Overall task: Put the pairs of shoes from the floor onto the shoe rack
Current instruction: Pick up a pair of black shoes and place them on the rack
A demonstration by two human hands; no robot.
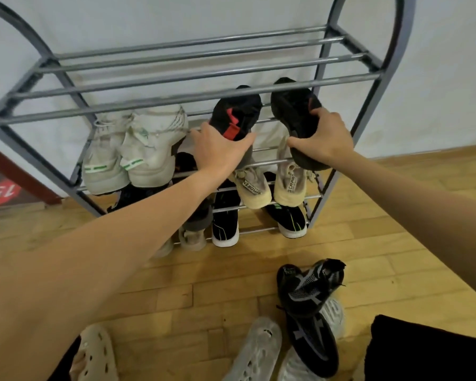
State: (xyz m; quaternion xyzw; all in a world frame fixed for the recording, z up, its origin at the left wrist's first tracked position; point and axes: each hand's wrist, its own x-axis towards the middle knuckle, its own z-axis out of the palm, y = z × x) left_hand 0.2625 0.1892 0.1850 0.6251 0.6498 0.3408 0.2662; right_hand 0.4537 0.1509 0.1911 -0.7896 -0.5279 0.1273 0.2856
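A grey metal shoe rack (193, 75) stands against the white wall. My left hand (217, 149) grips the heel of a black shoe with a red stripe (237, 114), its toe pushed under the top tier's front bar. My right hand (324, 138) holds the matching black shoe (294, 108) by its heel, right of the first. Both shoes hang over the second tier. A black and grey pair (311, 306) lies on the wooden floor near me, on top of a pale foam pair (259, 350).
White sneakers with green stripes (132, 152) fill the second tier's left. Beige sneakers (270, 185) sit on the tier below, black shoes with white soles (226, 224) on the lowest. A beige perforated clog (96, 353) is on my foot at the bottom left. The rack's top tier holds nothing.
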